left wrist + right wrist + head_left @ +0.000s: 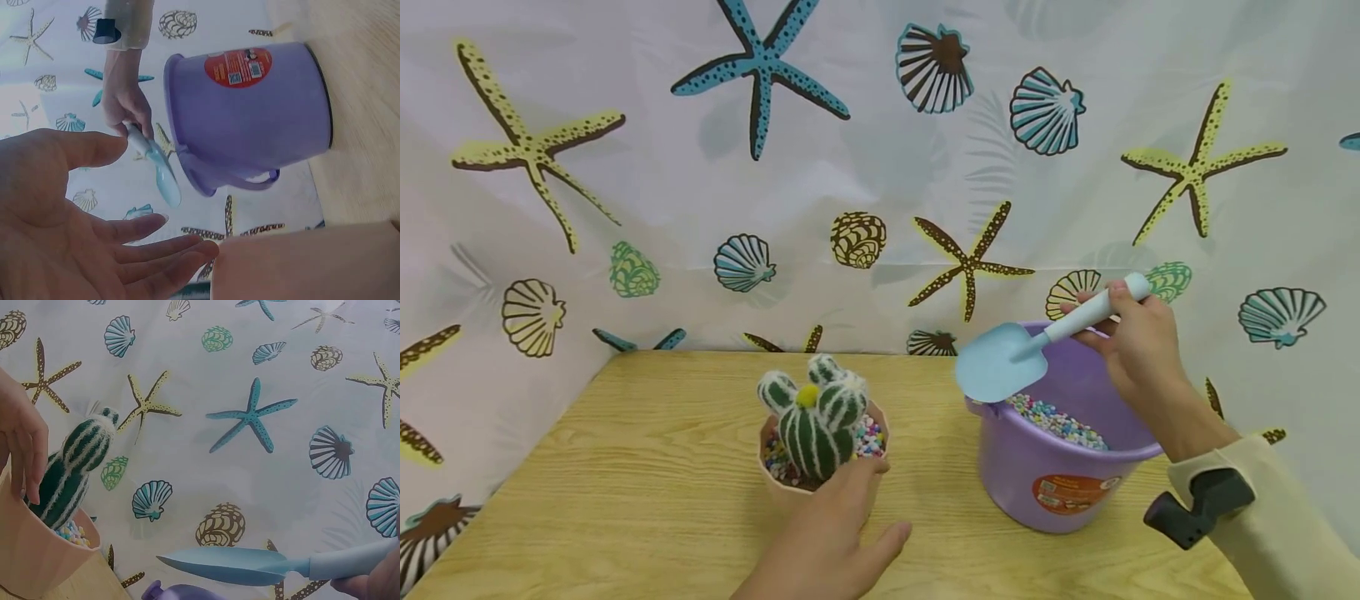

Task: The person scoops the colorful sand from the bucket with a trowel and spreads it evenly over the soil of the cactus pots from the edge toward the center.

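Note:
My right hand (1138, 350) grips the pale handle of a light blue trowel (1000, 367) above a purple bucket (1037, 483). The blade points left over the bucket's rim, and no pebbles show on it. Small multicoloured pebbles (1060, 423) lie inside the bucket. To the left stands a peach pot (786, 493) with a green and white knitted cactus (812, 433), yellow-tipped, and coloured pebbles (868, 437) around its base. My left hand (827, 533), fingers extended and thumb apart, has its fingertips at the pot's near rim. It hides part of the pot.
Pot and bucket stand on a light wooden table (647, 475), a short gap between them. Behind hangs a white cloth (820, 183) printed with starfish and shells. The bucket's handle (244, 181) hangs down its side in the left wrist view.

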{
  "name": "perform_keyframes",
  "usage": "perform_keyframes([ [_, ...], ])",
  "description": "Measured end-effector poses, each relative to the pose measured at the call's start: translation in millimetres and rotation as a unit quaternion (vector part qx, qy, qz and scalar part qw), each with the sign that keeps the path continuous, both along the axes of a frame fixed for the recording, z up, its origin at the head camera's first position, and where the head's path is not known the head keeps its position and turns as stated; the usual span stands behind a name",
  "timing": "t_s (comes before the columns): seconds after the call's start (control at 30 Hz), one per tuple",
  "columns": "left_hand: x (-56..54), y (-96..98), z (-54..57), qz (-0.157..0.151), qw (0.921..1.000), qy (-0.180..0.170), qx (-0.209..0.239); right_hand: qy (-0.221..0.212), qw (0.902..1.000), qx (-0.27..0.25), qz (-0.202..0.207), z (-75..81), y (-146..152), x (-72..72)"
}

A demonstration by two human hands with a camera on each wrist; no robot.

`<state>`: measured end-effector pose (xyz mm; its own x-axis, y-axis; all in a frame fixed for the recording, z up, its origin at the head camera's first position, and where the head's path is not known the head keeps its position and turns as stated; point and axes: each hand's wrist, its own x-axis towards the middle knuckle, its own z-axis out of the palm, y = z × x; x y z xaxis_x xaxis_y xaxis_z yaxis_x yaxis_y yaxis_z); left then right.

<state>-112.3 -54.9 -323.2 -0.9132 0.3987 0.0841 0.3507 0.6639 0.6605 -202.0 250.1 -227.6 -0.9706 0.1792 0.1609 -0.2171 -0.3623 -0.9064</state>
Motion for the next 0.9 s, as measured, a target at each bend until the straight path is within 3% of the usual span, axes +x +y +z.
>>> perform_keyframes([
  [0.2, -5.3, 19.8, 6.7, -0.016, 0.9998, 0.011, -0.007, -0.007, 0.9997, -0.023, 0.0, -0.6, 18.8, 1.6],
  [0.43, -16.3, 37.9, 5.7, -0.025, 0.9988, 0.037, 0.018, 0.001, 0.9997, -0.021, -0.015, -2.5, 40.5, 2.9],
  [0.9, -47.6, 69.3, 1.8, -0.006, 0.9952, 0.061, 0.076, -0.017, 0.9964, 0.024, -0.079, -12.9, 62.9, -2.6],
])
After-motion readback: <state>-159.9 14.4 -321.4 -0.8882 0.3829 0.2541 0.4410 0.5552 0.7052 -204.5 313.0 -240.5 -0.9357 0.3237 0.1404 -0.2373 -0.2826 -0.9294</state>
